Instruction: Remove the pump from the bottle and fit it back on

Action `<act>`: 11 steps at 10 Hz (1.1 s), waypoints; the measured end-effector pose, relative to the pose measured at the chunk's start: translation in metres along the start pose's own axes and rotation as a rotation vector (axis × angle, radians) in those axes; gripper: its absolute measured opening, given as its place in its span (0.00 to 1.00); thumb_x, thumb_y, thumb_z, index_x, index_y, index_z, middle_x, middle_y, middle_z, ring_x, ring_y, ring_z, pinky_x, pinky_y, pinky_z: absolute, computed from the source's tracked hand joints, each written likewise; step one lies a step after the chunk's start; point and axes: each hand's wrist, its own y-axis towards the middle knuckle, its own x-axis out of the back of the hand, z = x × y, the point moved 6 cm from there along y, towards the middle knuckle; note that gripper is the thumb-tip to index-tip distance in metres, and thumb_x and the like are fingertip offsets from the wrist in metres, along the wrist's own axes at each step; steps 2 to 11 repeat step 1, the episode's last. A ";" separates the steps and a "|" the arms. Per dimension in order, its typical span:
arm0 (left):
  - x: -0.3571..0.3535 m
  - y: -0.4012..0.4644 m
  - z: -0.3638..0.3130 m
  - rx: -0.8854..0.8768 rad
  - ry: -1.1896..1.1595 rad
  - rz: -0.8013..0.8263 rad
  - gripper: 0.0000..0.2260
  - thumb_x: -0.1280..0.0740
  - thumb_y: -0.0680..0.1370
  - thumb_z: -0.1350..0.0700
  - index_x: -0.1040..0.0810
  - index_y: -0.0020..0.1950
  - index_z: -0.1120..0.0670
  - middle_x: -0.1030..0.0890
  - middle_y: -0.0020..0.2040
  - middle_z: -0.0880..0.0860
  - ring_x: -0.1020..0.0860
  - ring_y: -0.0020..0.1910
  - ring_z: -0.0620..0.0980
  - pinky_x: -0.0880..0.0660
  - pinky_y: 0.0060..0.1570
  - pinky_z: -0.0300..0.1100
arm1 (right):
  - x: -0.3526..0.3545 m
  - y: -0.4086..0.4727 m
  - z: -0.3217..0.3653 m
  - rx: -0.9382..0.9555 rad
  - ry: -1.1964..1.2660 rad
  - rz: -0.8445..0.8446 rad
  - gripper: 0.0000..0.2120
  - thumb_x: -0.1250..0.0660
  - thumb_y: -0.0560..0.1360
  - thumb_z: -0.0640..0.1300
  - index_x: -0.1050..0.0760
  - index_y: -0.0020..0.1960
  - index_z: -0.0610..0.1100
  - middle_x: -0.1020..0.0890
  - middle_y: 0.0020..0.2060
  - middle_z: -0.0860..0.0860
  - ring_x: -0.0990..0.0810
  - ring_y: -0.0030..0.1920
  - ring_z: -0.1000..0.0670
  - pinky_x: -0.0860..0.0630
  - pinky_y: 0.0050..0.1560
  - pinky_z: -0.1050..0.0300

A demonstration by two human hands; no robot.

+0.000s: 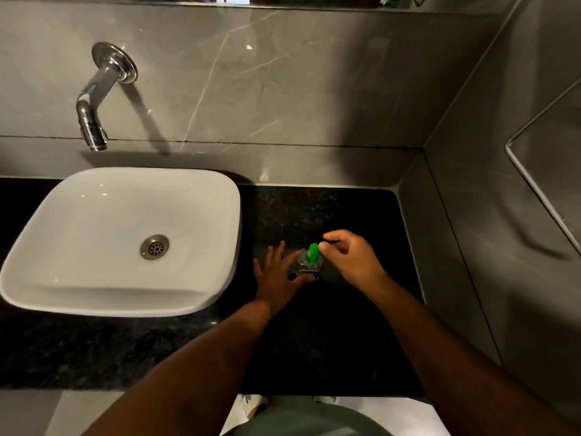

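Observation:
A small clear bottle (pixel 305 266) stands on the black granite counter (pixel 345 325), right of the basin. A green pump (pixel 313 253) sits on top of it. My left hand (pixel 276 275) is at the bottle's left side, fingers spread, with the thumb under the bottle's near edge and the index finger against its side. My right hand (pixel 349 258) hovers at the right, thumb and index fingertips touching the pump's head. The bottle's lower part is hidden from this top-down angle.
A white square basin (pixel 63 291) with a metal drain (pixel 154 247) fills the counter's left part. A chrome wall tap (pixel 94 121) hangs above it. Grey tiled walls close the back and right side. The counter's front edge runs near the bottom of the view.

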 end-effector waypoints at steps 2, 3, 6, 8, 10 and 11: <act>0.003 -0.002 0.003 0.014 0.074 0.063 0.40 0.30 0.68 0.34 0.46 0.76 0.37 0.49 0.79 0.49 0.55 0.77 0.52 0.60 0.71 0.61 | 0.026 -0.013 0.001 0.110 0.060 -0.141 0.13 0.31 0.74 0.47 0.22 0.58 0.47 0.17 0.50 0.51 0.19 0.51 0.54 0.26 0.49 0.67; 0.003 -0.002 0.003 0.014 0.074 0.063 0.40 0.30 0.68 0.34 0.46 0.76 0.37 0.49 0.79 0.49 0.55 0.77 0.52 0.60 0.71 0.61 | 0.026 -0.013 0.001 0.110 0.060 -0.141 0.13 0.31 0.74 0.47 0.22 0.58 0.47 0.17 0.50 0.51 0.19 0.51 0.54 0.26 0.49 0.67; 0.003 -0.002 0.003 0.014 0.074 0.063 0.40 0.30 0.68 0.34 0.46 0.76 0.37 0.49 0.79 0.49 0.55 0.77 0.52 0.60 0.71 0.61 | 0.026 -0.013 0.001 0.110 0.060 -0.141 0.13 0.31 0.74 0.47 0.22 0.58 0.47 0.17 0.50 0.51 0.19 0.51 0.54 0.26 0.49 0.67; 0.003 -0.002 0.003 0.014 0.074 0.063 0.40 0.30 0.68 0.34 0.46 0.76 0.37 0.49 0.79 0.49 0.55 0.77 0.52 0.60 0.71 0.61 | 0.026 -0.013 0.001 0.110 0.060 -0.141 0.13 0.31 0.74 0.47 0.22 0.58 0.47 0.17 0.50 0.51 0.19 0.51 0.54 0.26 0.49 0.67; 0.003 -0.002 0.003 0.014 0.074 0.063 0.40 0.30 0.68 0.34 0.46 0.76 0.37 0.49 0.79 0.49 0.55 0.77 0.52 0.60 0.71 0.61 | 0.026 -0.013 0.001 0.110 0.060 -0.141 0.13 0.31 0.74 0.47 0.22 0.58 0.47 0.17 0.50 0.51 0.19 0.51 0.54 0.26 0.49 0.67; 0.003 -0.002 0.003 0.014 0.074 0.063 0.40 0.30 0.68 0.34 0.46 0.76 0.37 0.49 0.79 0.49 0.55 0.77 0.52 0.60 0.71 0.61 | 0.026 -0.013 0.001 0.110 0.060 -0.141 0.13 0.31 0.74 0.47 0.22 0.58 0.47 0.17 0.50 0.51 0.19 0.51 0.54 0.26 0.49 0.67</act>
